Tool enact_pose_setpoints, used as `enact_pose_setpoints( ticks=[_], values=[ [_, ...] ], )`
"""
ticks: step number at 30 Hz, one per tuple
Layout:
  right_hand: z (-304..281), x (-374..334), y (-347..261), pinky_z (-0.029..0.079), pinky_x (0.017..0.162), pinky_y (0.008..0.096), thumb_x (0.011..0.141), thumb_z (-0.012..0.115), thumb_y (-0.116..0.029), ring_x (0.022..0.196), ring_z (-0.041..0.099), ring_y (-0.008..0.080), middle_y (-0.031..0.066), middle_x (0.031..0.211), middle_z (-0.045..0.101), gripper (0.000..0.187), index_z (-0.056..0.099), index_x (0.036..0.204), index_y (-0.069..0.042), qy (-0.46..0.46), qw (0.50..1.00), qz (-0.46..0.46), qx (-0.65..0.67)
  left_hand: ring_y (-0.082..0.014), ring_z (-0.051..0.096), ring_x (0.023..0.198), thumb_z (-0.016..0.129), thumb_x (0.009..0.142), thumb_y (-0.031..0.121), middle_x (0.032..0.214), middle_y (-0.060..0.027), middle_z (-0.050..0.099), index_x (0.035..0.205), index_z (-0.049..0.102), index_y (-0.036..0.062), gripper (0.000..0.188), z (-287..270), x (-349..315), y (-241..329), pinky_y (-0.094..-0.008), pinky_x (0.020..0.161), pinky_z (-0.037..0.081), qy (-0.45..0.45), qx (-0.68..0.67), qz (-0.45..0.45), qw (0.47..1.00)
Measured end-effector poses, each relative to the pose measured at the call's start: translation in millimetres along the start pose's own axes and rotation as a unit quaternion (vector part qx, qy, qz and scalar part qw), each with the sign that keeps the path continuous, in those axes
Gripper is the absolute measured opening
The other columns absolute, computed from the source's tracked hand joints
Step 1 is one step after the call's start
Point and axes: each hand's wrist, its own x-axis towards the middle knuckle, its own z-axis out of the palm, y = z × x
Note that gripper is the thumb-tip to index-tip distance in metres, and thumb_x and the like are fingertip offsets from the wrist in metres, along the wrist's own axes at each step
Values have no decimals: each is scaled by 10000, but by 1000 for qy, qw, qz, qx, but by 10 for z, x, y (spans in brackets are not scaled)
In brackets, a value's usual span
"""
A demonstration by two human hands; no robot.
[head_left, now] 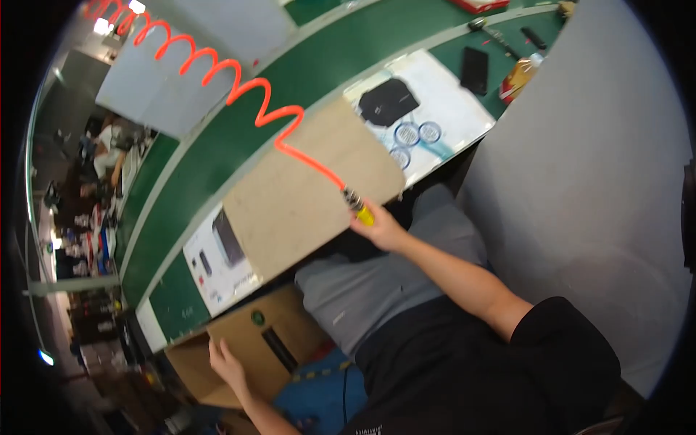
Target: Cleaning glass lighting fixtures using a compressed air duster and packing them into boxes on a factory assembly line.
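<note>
So the yellow-handled air tool (365, 215) is sitting just right of the middle of the frame, right in the grip of the right hand (379, 227). Fingers are wrapped around the yellow part, with the metal fitting (352, 197) poking out past them toward the upper left. The left hand (228, 365) is well apart from it, down at the lower left, fingers raised and a bit spread, nothing visible in them. It's nearest to an open cardboard box (293, 313); can't tell if it's touching.

From the fitting, an orange coiled hose (317, 165) loops off to the upper left corner. Behind the tool there's a tan board (290, 210) on a green workbench (181, 290), with a white printed sheet (217, 254) at its left end and another printed sheet (453, 101) to its right, upper right of centre. That second one has a flat black piece (389, 101) on it. Further up and right: a dark flat slab (475, 70) and a yellow-and-red bottle (518, 78).
</note>
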Motion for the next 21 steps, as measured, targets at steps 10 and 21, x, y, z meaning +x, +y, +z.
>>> enact_pose_setpoints(
  ticks=[10,21],
  values=[
    [-62,-190,-833,397,567,218,941,575,-77,639,473,72,1,816,488,245,508,1173,-43,-101,983,58,143,-477,587,987,483,969,121,1053,-286,631,1236,459,-2,295,509,252,221,-510,798,462,-34,197,-69,977],
    [-96,-939,-1799,407,574,219,905,562,-45,629,492,70,17,793,486,403,418,1281,-29,-194,969,137,72,-465,606,978,557,947,224,1055,-282,636,1254,466,-5,393,519,82,418,-496,800,477,-4,182,-94,979]
  ],
)
